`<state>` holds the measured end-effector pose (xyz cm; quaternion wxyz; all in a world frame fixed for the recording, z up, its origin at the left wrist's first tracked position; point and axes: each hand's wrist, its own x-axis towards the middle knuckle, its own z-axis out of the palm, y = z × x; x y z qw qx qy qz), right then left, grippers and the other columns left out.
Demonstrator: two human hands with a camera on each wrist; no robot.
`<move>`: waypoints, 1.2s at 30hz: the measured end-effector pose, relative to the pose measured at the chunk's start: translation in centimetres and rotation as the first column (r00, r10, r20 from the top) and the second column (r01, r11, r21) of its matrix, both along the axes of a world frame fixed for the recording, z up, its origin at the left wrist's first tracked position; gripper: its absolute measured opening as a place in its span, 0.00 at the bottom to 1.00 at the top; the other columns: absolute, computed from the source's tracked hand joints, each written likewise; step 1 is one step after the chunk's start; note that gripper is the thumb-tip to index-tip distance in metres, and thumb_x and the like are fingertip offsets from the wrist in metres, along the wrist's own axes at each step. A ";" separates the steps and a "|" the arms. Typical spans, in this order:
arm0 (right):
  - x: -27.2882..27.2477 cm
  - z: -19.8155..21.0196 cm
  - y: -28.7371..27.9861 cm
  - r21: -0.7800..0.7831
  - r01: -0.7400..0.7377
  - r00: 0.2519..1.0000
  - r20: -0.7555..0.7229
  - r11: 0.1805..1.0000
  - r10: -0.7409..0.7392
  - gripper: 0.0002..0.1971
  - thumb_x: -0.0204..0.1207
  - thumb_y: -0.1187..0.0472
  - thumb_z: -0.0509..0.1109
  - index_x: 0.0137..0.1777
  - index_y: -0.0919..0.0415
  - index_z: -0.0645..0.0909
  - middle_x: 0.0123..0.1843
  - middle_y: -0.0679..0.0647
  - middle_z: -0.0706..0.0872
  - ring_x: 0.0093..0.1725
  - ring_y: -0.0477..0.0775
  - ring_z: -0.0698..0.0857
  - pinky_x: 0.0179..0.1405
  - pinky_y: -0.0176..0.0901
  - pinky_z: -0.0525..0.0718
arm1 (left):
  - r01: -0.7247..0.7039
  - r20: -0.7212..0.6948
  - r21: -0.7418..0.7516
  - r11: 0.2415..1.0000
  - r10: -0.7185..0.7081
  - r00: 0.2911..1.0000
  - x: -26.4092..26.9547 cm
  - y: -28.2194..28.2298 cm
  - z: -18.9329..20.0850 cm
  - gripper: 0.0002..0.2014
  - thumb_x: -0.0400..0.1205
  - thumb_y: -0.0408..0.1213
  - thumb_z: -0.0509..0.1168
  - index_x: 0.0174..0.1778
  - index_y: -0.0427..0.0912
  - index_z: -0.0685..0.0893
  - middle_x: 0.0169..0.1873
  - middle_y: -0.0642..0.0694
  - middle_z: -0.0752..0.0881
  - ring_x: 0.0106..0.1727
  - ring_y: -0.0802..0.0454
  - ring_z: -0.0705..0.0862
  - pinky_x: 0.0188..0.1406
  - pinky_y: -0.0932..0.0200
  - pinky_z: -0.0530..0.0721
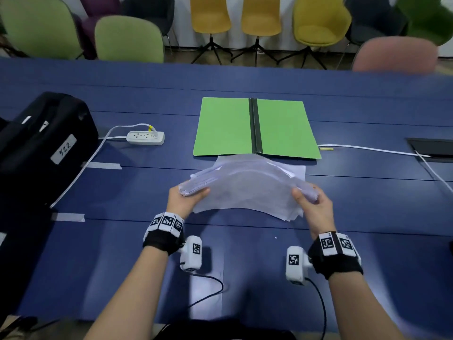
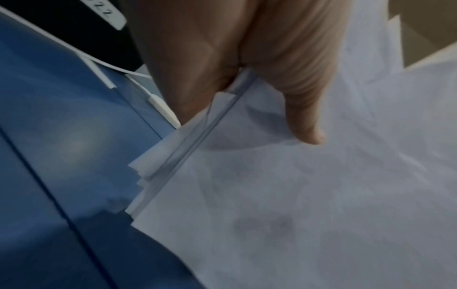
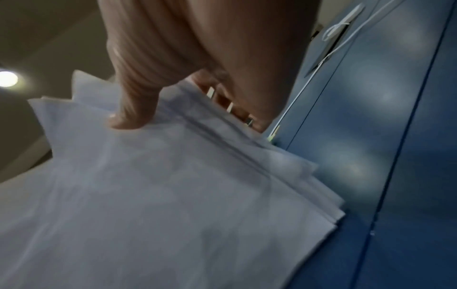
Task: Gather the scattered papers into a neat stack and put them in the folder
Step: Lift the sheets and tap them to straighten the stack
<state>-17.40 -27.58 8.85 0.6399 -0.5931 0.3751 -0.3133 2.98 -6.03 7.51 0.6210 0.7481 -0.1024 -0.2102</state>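
A loose stack of white papers (image 1: 247, 187) bows upward above the blue table, its edges uneven. My left hand (image 1: 188, 196) pinches the stack's left edge, thumb on top (image 2: 306, 125) and fingers beneath. My right hand (image 1: 310, 200) grips the right edge the same way, thumb on top (image 3: 131, 115). In both wrist views the sheets (image 2: 296, 195) (image 3: 173, 195) fan out at the corners. One more sheet (image 1: 297, 169) lies flat on the table under the stack. The green folder (image 1: 255, 127) lies open just beyond, with a black spine down its middle.
A black case (image 1: 41, 141) labelled 522 sits at the left. A white power strip (image 1: 145, 137) with its cable lies beside it. Another white cable (image 1: 367, 149) runs right toward a table hatch (image 1: 431, 147). Tape strips (image 1: 104, 165) mark the table. Chairs (image 1: 259, 18) line the far side.
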 end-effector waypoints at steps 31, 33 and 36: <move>2.6 3.2 -1.1 -0.564 -0.036 0.998 -0.060 0.825 0.003 0.13 0.69 0.65 0.78 0.46 0.47 0.81 0.60 0.57 0.78 0.61 0.31 0.76 0.57 0.20 0.71 | 0.052 -0.091 -0.037 0.998 -0.055 0.994 2.9 -0.9 -0.2 0.13 0.66 0.29 0.81 0.41 0.46 0.89 0.33 0.60 0.91 0.36 0.65 0.89 0.39 0.69 0.85; 2.7 3.0 -1.5 -0.587 -0.048 0.994 -0.106 0.808 -0.018 0.09 0.70 0.64 0.77 0.45 0.51 0.84 0.59 0.58 0.78 0.60 0.25 0.74 0.55 0.15 0.68 | 0.062 -0.091 -0.031 0.998 -0.065 0.994 2.9 -0.8 -0.3 0.12 0.66 0.30 0.81 0.41 0.47 0.89 0.33 0.60 0.91 0.38 0.63 0.89 0.44 0.65 0.86; 2.9 2.8 -1.8 -0.599 -0.049 0.990 -0.133 0.799 -0.039 0.05 0.71 0.64 0.77 0.43 0.54 0.86 0.55 0.55 0.79 0.58 0.23 0.73 0.56 0.17 0.69 | 0.075 -0.092 -0.026 0.997 -0.077 0.993 2.9 -0.7 -0.2 0.12 0.66 0.30 0.81 0.41 0.47 0.89 0.36 0.57 0.91 0.41 0.58 0.89 0.48 0.60 0.85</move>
